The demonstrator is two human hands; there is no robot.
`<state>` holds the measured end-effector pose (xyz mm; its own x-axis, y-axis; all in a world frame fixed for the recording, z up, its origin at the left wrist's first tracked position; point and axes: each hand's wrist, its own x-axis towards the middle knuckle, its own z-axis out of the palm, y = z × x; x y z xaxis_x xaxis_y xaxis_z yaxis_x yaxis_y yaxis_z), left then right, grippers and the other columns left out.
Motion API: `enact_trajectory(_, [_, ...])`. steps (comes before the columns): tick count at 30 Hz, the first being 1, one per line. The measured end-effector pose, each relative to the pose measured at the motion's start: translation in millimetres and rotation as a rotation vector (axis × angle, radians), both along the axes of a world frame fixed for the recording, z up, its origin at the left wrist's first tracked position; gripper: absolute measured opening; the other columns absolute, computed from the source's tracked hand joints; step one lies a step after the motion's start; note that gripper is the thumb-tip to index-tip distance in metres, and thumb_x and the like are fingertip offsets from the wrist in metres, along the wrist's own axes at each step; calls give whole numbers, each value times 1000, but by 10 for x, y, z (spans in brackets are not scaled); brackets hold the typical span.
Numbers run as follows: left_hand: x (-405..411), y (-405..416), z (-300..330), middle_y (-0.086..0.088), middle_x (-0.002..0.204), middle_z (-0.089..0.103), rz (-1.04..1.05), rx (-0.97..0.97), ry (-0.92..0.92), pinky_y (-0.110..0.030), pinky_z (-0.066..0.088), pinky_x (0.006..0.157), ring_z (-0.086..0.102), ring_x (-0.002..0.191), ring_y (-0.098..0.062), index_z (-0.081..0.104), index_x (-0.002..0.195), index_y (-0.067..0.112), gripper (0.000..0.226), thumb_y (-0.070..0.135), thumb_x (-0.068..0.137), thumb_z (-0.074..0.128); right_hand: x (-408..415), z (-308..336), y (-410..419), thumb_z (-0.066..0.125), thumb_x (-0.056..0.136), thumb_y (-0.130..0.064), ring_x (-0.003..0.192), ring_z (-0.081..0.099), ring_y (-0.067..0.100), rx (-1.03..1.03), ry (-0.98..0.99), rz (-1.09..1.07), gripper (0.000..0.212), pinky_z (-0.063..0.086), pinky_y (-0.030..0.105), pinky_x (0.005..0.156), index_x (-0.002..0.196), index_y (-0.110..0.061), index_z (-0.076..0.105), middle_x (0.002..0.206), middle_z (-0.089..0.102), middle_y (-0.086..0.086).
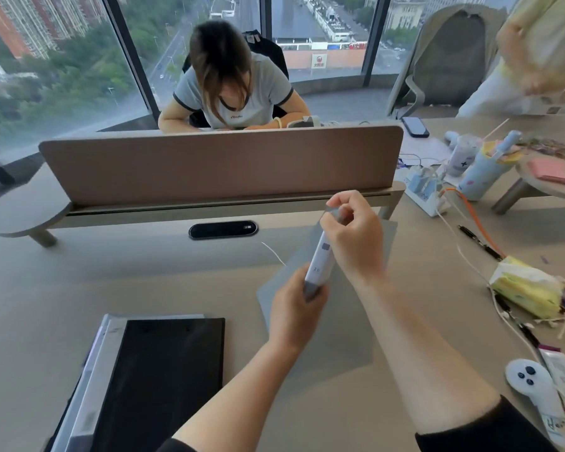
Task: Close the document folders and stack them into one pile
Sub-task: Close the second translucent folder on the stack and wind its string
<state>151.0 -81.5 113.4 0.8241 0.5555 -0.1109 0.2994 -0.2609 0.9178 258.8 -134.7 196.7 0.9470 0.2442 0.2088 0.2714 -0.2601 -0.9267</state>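
Holding a grey folder (318, 256) upright by its spine, the left hand (296, 308) grips its bottom and the right hand (353, 233) its top, while a pile of folders (157, 370) lies at 8 o'clock on the surface (46, 288).

High-rise office — shared desk (79, 288) with divider screen (219, 164), city windows (62, 60).
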Motion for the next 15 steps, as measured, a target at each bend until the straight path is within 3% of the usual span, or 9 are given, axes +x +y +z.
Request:
enact_trajectory(3, [-82,107,143,6,59,49,57,-34,-103,-32,35,57,38,56,-14,58,82,24,8,27,89,61,-120,154,53,63,81,-19,69,49,15,85,-74,58,14,47,32,68,93,-27,61,82,51,-3])
enact_trajectory(5, [-127,191,232,8,58,43,76,-64,-141,-31,31,56,32,57,-12,51,74,17,21,22,90,62,-176,229,85,62,85,-23,68,51,18,143,-92,82,22,55,40,71,102,-36,60,100,55,-1])
enact_trajectory(7, [-175,285,338,11,54,41,95,-98,-152,-27,29,53,30,54,-7,44,66,21,34,14,93,63,-193,241,85,61,87,-23,66,53,17,189,-91,49,29,58,44,73,108,-43,56,113,55,0])
enact_trajectory(11, [-300,528,545,4,68,54,163,-244,-198,-27,41,60,46,63,-12,56,75,15,22,13,95,65,-164,98,17,58,87,-17,74,56,9,247,21,-88,33,58,45,82,114,-35,57,117,56,-3])
enact_trajectory(13, [-364,664,600,-2,73,56,201,-300,-229,-30,45,62,50,68,-17,59,79,14,18,12,95,67,-155,-37,-9,57,87,-13,79,57,6,238,97,-123,35,57,27,80,116,-32,56,119,57,-1])
enact_trajectory(15, [-433,781,618,-6,77,62,233,-371,-251,-33,51,64,57,70,-20,64,82,14,14,11,94,68,-155,-204,-32,57,89,-10,92,58,8,187,175,-136,40,47,9,71,126,-27,54,127,54,1])
